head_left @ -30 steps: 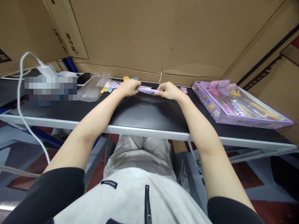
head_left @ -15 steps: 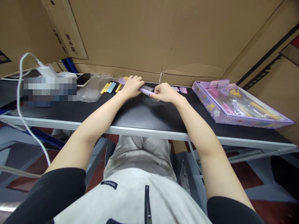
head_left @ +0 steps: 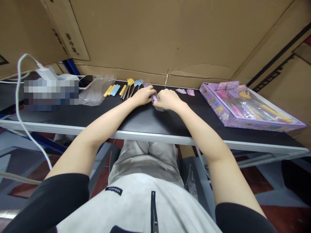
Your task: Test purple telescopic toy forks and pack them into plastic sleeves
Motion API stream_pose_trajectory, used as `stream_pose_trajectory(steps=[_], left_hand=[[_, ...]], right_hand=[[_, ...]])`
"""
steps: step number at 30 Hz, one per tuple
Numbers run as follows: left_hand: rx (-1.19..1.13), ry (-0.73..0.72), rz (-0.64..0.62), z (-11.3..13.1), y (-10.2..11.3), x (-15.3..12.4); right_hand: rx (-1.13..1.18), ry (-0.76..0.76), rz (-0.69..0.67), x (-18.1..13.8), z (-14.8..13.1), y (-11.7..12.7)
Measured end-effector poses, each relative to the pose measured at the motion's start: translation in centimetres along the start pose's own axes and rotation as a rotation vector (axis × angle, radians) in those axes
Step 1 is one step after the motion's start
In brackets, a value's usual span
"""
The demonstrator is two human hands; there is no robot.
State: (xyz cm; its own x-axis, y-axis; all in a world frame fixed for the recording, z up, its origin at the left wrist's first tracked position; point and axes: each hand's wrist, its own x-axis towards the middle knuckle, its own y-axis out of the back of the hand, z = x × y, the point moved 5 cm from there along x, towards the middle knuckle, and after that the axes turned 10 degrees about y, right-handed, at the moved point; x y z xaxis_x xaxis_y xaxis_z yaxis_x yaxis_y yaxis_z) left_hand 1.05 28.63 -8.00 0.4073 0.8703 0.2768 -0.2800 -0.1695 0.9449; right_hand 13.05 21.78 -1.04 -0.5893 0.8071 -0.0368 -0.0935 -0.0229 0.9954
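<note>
Both hands meet at the far middle of the black table (head_left: 150, 123). My left hand (head_left: 143, 95) and my right hand (head_left: 167, 99) are closed around a purple hand-shaped stick (head_left: 154, 97), which shows only as a short piece between them, with a bit of clear wrap under my right hand. Just left of my left hand lie more sticks: yellow and blue hand-shaped ones (head_left: 134, 84) and plain yellow and blue handles (head_left: 111, 90).
A pile of clear plastic bags (head_left: 96, 92) lies at the left, beside a white charger and cable (head_left: 43, 72). A purple gift box (head_left: 245, 106) with toys sits at the right. Two small pink pieces (head_left: 186, 91) lie near the cardboard wall (head_left: 157, 35) behind.
My hands have drawn together along the purple stick, so less of it shows. The yellow and blue sticks at the left are now uncovered.
</note>
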Motion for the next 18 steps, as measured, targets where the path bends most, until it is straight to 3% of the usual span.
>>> stream_pose_trajectory(steps=[6, 14, 18], left_hand=[[-0.112, -0.105, -0.038, -0.6, -0.4, -0.1], [-0.189, -0.13, -0.07, -0.7, 0.0, -0.3], [-0.228, -0.067, -0.125, -1.3, 0.4, -0.4]], right_hand=[[0.024, -0.003, -0.034, 0.3, 0.1, -0.7], [0.104, 0.064, -0.104, 0.8, 0.0, -1.9], [0.205, 0.093, -0.1, 1.0, 0.6, -2.0]])
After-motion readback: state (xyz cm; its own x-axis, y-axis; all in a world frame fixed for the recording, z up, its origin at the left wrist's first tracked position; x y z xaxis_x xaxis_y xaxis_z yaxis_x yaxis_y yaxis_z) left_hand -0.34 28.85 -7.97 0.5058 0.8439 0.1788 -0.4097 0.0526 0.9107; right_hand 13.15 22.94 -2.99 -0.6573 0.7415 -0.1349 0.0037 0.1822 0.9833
